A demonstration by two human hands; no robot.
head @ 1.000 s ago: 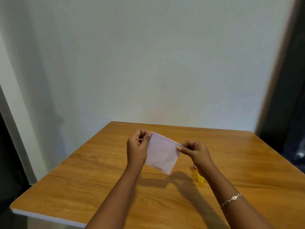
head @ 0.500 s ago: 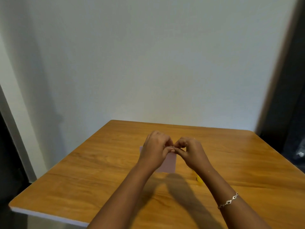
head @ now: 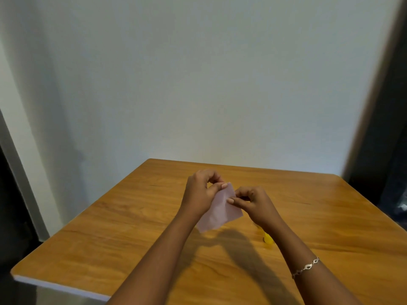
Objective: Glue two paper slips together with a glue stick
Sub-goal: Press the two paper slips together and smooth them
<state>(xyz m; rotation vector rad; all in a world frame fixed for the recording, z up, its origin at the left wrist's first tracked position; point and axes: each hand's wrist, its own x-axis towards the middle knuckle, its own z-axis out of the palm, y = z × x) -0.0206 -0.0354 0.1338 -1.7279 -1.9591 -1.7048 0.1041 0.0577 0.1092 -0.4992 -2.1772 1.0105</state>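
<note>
A: The fingers (head: 224, 185) of the left hand (head: 199, 192) pinch the upper edge of the pale paper slip (head: 220, 211); the right hand (head: 253, 204) nips it too, thumb on its face.

B: One slip or two?

A: Cannot tell — it reads as one sheet, tilted, held above the wooden table (head: 110, 234).

B: The glue stick?

A: The glue stick (head: 268, 238) — yellow, mostly hidden by the right forearm — lies on the table just right of the slip. A bracelet (head: 306, 267) circles that wrist.
</note>
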